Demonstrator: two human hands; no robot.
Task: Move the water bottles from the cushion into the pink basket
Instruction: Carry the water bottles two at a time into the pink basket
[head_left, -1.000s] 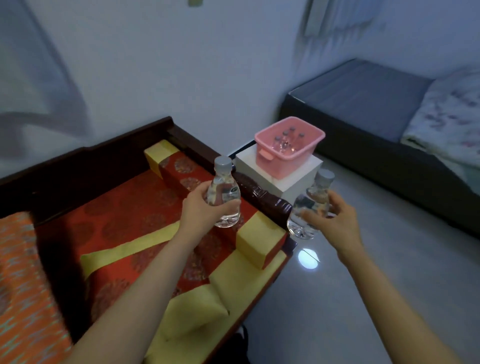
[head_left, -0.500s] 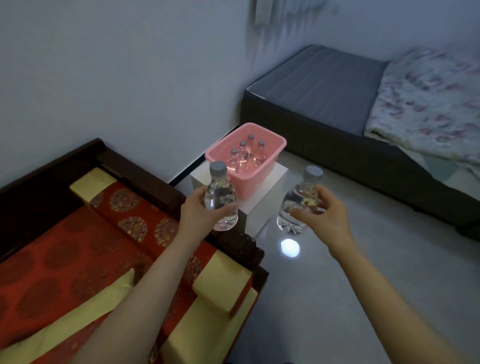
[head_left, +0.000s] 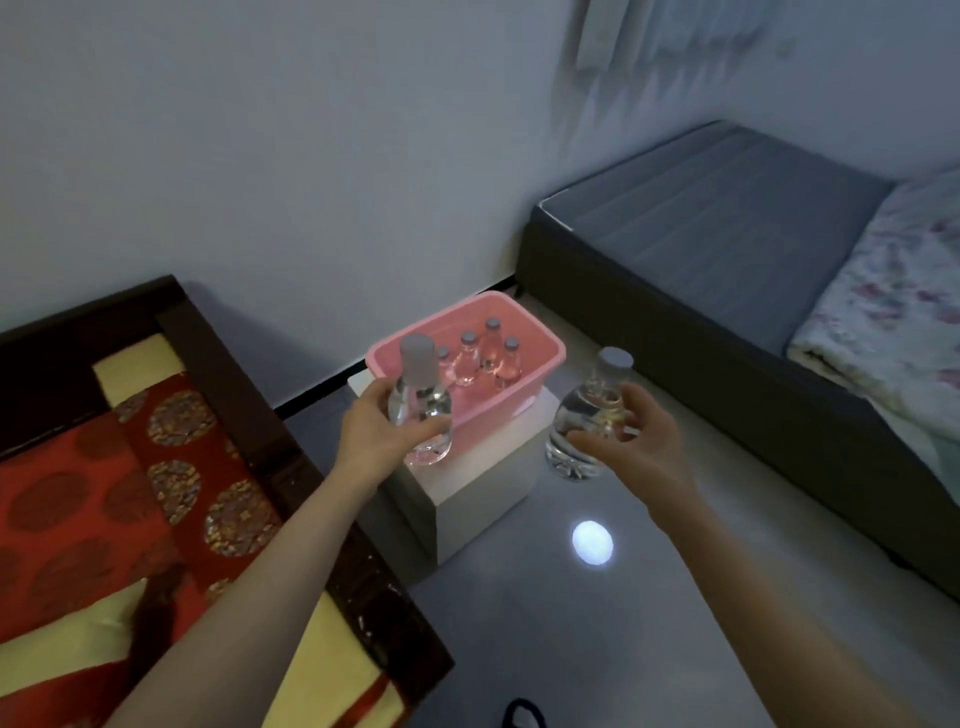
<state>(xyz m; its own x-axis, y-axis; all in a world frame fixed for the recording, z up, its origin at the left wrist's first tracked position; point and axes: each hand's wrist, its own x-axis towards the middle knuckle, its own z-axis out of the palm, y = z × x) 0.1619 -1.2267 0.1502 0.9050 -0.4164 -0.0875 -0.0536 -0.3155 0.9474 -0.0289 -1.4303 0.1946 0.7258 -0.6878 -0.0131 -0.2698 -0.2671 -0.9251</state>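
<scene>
My left hand (head_left: 375, 432) grips a clear water bottle (head_left: 420, 402) upright, just in front of the pink basket's near left corner. My right hand (head_left: 628, 441) holds a second clear bottle (head_left: 587, 415) upright, to the right of the basket and above the floor. The pink basket (head_left: 540, 358) sits on a white box (head_left: 483, 483) and holds several small capped bottles (head_left: 480, 353) standing upright. The red and yellow cushion (head_left: 104, 519) lies at the lower left on a dark wooden seat.
A dark wooden frame (head_left: 291, 467) borders the cushion next to the white box. A grey bed (head_left: 727, 244) with a floral blanket (head_left: 898, 322) fills the right side. Glossy grey floor (head_left: 592, 597) lies between them. A wall stands behind the basket.
The view has swung right and closer to the basket. Both hands have carried their bottles away from the cushion toward the basket; the left bottle now overlaps its near edge.
</scene>
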